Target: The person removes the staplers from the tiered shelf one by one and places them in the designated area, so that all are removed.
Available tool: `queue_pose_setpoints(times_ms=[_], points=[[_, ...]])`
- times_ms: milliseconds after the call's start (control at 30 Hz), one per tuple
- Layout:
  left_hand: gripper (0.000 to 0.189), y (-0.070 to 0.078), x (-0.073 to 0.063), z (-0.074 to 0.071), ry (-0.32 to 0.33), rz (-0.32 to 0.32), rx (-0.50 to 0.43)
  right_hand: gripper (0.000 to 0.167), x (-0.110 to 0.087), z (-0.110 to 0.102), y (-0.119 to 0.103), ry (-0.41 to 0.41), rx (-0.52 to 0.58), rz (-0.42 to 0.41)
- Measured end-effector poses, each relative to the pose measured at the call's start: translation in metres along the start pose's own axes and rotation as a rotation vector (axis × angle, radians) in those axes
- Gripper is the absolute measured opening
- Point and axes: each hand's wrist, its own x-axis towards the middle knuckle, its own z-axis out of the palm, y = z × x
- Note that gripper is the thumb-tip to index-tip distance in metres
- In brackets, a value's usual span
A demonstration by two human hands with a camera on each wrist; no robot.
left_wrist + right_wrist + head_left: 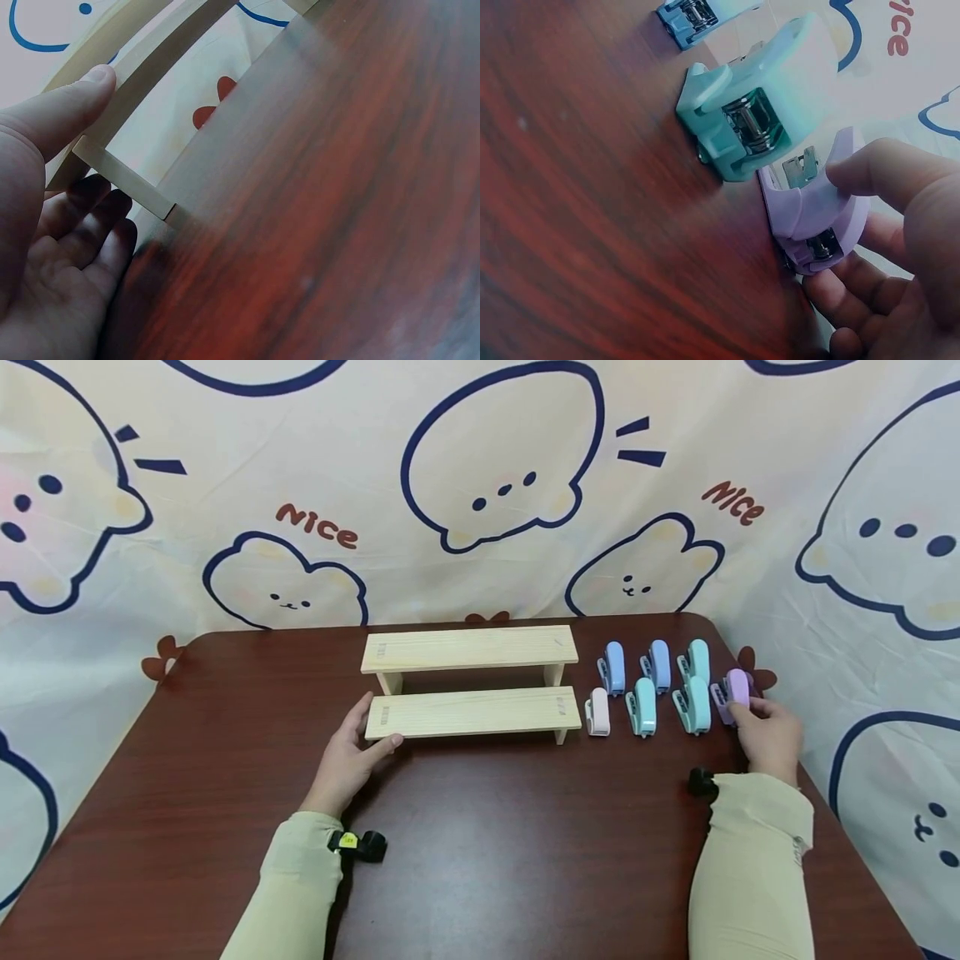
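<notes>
In the head view, a two-step wooden shelf stands on the table, with its lower step in front. My left hand grips the left end of that step. Its thumb lies along the board's edge while the other fingers bend in beside the leg. At the right end of a group of mini staplers, my right hand holds a purple stapler between thumb and fingers. The right wrist view shows this purple stapler low at the table surface, close beside a teal stapler.
Between shelf and right hand stand a pale pink stapler, two blue staplers, one being the left blue stapler, and teal staplers such as the front-left teal stapler. A printed cloth hangs behind the brown table.
</notes>
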Motion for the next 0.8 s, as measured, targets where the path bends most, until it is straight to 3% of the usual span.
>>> queue_pose_setpoints(times_ms=[200,400,533,700,800], points=[[0.095,-0.001,-0.001,0.003,0.008,0.003,-0.031,0.062,0.004,0.001,-0.004,-0.028,0.037,0.023],[0.089,-0.003,0.001,0.012,0.029,0.007,-0.089,0.068,0.011,0.001,0.007,-0.061,0.091,0.044],[0.085,-0.004,0.002,0.016,0.042,0.028,-0.091,0.068,0.011,0.0,0.014,-0.022,0.121,0.034],[0.079,-0.007,0.001,0.008,0.036,0.091,0.01,0.065,-0.002,0.009,0.02,0.039,0.121,0.006],[0.073,-0.008,-0.007,0.001,0.019,0.142,0.16,0.064,-0.01,0.011,0.023,0.045,0.16,0.029]])
